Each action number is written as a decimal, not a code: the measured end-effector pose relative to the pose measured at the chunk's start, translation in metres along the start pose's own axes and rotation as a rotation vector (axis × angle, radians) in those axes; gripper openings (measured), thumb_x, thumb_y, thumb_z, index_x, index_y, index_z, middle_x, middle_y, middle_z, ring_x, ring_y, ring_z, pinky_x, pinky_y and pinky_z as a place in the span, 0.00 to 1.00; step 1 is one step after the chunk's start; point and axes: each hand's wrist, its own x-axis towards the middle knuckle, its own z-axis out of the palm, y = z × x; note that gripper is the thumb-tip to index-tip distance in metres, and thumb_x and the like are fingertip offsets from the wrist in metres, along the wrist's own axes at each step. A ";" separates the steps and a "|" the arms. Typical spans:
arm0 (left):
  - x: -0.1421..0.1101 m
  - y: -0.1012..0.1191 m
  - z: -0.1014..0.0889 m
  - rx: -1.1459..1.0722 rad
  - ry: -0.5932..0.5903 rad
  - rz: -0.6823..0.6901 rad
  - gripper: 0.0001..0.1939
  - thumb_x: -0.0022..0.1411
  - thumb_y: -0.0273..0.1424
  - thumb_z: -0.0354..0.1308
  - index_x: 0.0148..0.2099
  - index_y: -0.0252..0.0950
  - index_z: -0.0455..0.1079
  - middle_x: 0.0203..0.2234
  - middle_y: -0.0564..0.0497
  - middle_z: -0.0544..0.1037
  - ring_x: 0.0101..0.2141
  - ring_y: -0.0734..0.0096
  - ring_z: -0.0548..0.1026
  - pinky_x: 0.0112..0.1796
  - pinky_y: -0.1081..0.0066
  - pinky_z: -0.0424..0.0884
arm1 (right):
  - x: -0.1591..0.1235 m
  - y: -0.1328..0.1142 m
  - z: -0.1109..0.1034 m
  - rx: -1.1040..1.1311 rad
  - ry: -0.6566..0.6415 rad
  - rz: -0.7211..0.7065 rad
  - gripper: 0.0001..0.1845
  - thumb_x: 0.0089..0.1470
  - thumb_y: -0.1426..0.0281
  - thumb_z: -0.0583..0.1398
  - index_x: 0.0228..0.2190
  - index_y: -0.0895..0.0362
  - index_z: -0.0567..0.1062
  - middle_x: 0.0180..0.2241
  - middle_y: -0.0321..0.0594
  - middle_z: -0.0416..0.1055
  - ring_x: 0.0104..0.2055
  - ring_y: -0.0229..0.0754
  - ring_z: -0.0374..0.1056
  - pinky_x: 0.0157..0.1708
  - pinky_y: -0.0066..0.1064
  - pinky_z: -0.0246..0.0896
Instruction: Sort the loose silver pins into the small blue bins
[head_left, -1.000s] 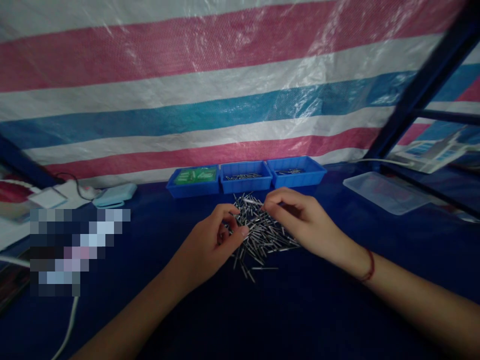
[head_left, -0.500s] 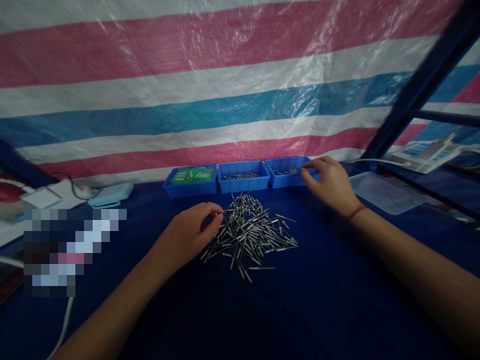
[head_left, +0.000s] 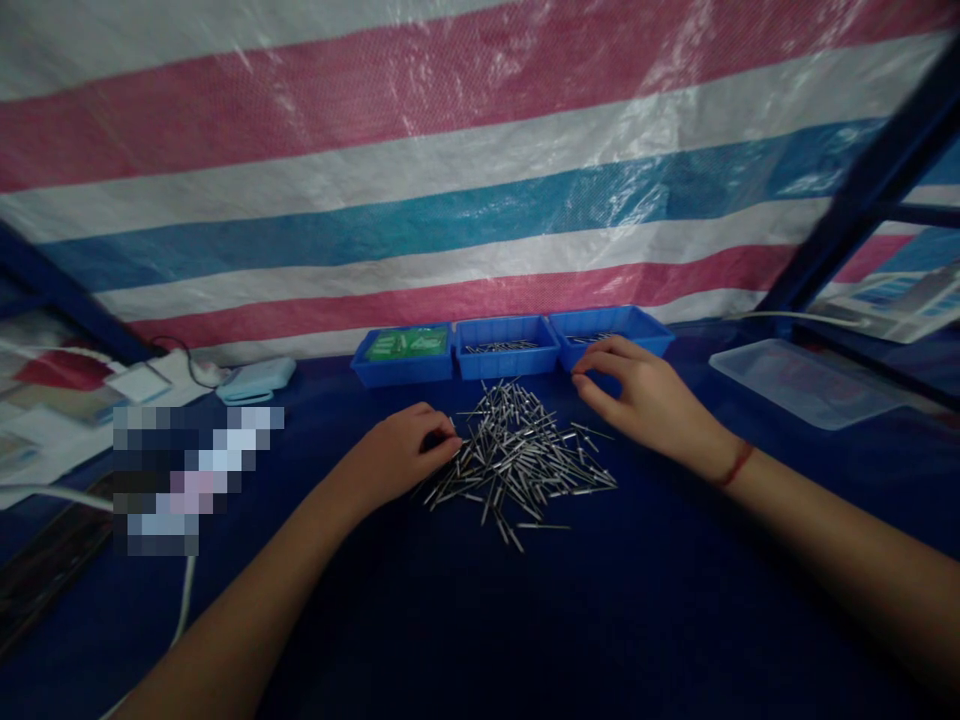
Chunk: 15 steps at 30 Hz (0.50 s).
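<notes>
A loose heap of thin silver blind rivets (head_left: 517, 450) lies in the middle of the dark blue table. My left hand (head_left: 409, 450) is at the heap's left edge, thumb and forefinger pinched together; what is between the tips is too small to make out. Above the right back side of the heap, in front of the right blue tray (head_left: 652, 328), hovers my right hand (head_left: 637, 395). Its thumb and forefinger are slightly apart, and no rivet shows between them. Some rivets lie in this tray and in the middle blue tray (head_left: 506, 365).
A left blue tray (head_left: 401, 372) holds green packets (head_left: 409, 343). Farther right lies a clear plastic lid (head_left: 806, 385). On the left are a light blue case (head_left: 257, 380), a white cable (head_left: 186, 600) and a blurred-out patch. Striped sheeting (head_left: 450, 230) hangs behind the trays.
My right hand has come away from the right tray, back toward the heap. My left hand stays at the heap's left edge. The whole view has shifted slightly.
</notes>
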 end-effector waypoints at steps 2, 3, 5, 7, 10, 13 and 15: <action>0.000 0.000 0.001 -0.002 -0.006 0.004 0.14 0.63 0.38 0.47 0.36 0.36 0.71 0.31 0.50 0.70 0.29 0.70 0.70 0.33 0.70 0.64 | -0.001 -0.003 0.001 0.018 -0.017 -0.035 0.10 0.54 0.70 0.54 0.32 0.59 0.75 0.37 0.46 0.70 0.40 0.46 0.68 0.45 0.41 0.63; 0.000 0.000 0.002 -0.002 -0.007 0.007 0.14 0.63 0.37 0.47 0.36 0.36 0.71 0.32 0.50 0.70 0.30 0.70 0.70 0.34 0.69 0.64 | -0.001 -0.004 0.002 0.023 -0.028 -0.051 0.10 0.54 0.70 0.54 0.32 0.59 0.75 0.36 0.46 0.70 0.40 0.46 0.67 0.45 0.42 0.63; 0.000 0.001 0.003 0.003 -0.008 0.009 0.14 0.63 0.36 0.46 0.36 0.36 0.70 0.32 0.49 0.71 0.31 0.69 0.70 0.35 0.68 0.64 | -0.002 -0.006 0.003 0.029 -0.061 -0.076 0.10 0.54 0.71 0.53 0.32 0.58 0.75 0.37 0.46 0.69 0.41 0.46 0.67 0.45 0.42 0.63; 0.000 0.000 0.003 0.024 -0.001 -0.016 0.14 0.64 0.35 0.45 0.36 0.35 0.70 0.33 0.48 0.71 0.32 0.68 0.70 0.37 0.67 0.65 | -0.003 -0.009 0.004 0.033 -0.093 -0.099 0.10 0.55 0.70 0.53 0.32 0.59 0.75 0.37 0.46 0.69 0.41 0.46 0.67 0.46 0.42 0.62; -0.001 -0.002 -0.001 0.094 0.042 -0.102 0.14 0.65 0.34 0.42 0.36 0.34 0.68 0.33 0.47 0.71 0.33 0.65 0.70 0.38 0.64 0.65 | -0.004 -0.015 0.003 0.041 -0.126 -0.127 0.12 0.56 0.70 0.53 0.33 0.60 0.75 0.38 0.48 0.69 0.42 0.46 0.66 0.47 0.42 0.61; -0.001 0.000 -0.006 0.104 0.137 -0.131 0.14 0.65 0.34 0.41 0.35 0.34 0.65 0.32 0.48 0.70 0.33 0.64 0.70 0.37 0.63 0.64 | -0.006 -0.024 0.002 0.095 -0.119 -0.130 0.11 0.56 0.70 0.53 0.34 0.60 0.75 0.39 0.47 0.69 0.42 0.46 0.66 0.47 0.42 0.61; 0.000 0.006 -0.007 0.004 0.186 -0.101 0.13 0.65 0.35 0.41 0.34 0.35 0.64 0.30 0.49 0.70 0.32 0.66 0.69 0.36 0.65 0.64 | -0.007 -0.033 0.003 0.215 -0.109 -0.087 0.10 0.55 0.71 0.54 0.34 0.59 0.75 0.38 0.45 0.70 0.41 0.44 0.67 0.44 0.40 0.62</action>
